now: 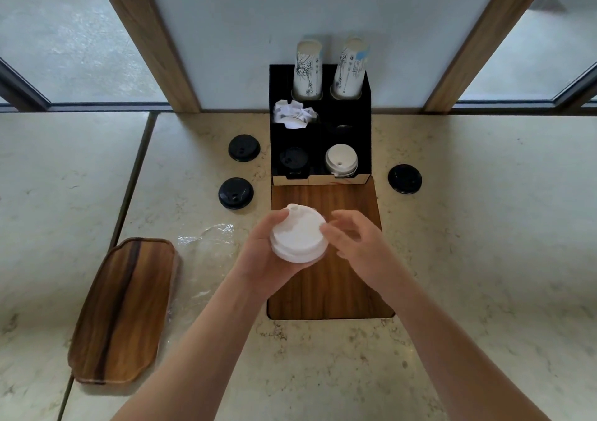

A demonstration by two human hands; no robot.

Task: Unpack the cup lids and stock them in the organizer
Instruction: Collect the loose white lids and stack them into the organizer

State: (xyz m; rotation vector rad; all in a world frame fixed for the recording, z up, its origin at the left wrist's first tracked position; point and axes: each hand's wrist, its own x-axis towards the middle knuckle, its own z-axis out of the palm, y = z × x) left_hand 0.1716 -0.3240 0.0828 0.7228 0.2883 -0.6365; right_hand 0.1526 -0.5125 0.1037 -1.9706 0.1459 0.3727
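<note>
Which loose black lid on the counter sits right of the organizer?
The black lid lying alone right of the organizer. The other two loose black lids lie left of it.

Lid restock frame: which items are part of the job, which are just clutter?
Job:
- white lids, gripped in left hand; right hand at their rim
- black organizer
- three loose black lids
- plastic wrap

Lying about:
- wooden tray
- wooden board
- cup stacks
- crumpled paper

Left hand (258,252) cupped and gripping, right hand (353,243) alongside, fingers loosely curled.
</note>
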